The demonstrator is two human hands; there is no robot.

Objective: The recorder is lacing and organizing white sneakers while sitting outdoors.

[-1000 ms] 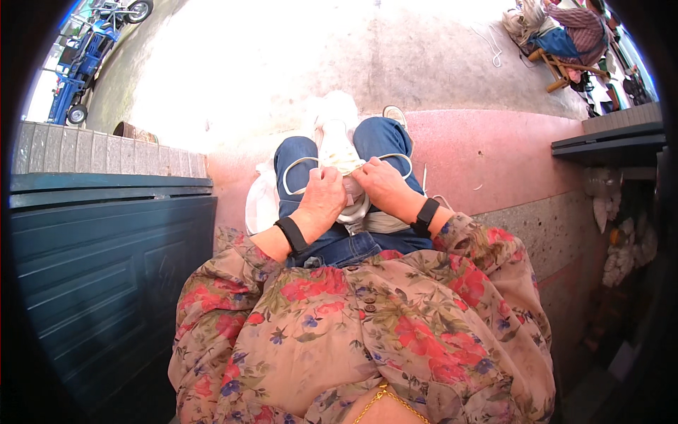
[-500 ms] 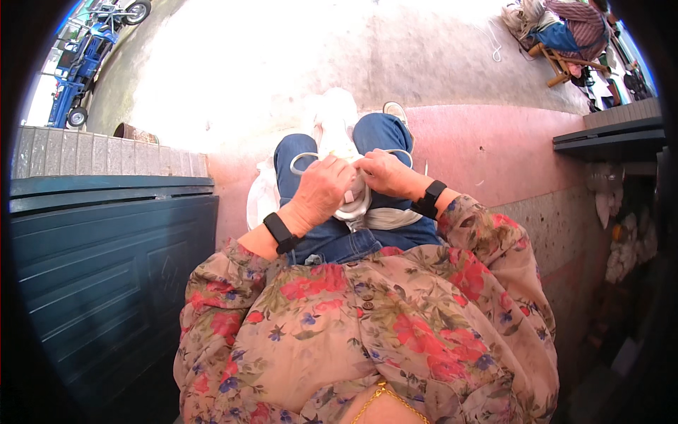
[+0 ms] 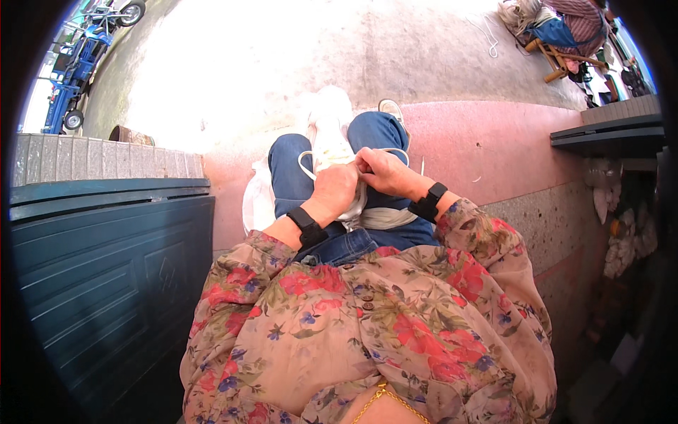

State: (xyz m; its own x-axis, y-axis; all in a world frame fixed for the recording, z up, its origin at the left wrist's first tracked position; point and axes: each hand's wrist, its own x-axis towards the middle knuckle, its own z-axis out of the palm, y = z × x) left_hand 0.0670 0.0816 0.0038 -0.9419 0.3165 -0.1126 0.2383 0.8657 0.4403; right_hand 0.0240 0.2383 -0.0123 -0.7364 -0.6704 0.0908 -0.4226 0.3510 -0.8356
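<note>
Head view: floral shirt [image 3: 332, 332] nearest, six o'clock; beyond at twelve, left hand [image 3: 335, 189] and right hand [image 3: 385, 172] meeting, fingers curled narrow; cannot tell what is pinched; white cord [image 3: 300, 162] loops out beside hands; white cloth [image 3: 329, 138] just past them, between jeans [image 3: 287, 169] knees; far off, wooden chair [image 3: 556, 75] two o'clock, blue vehicle [image 3: 67, 85] ten
</note>
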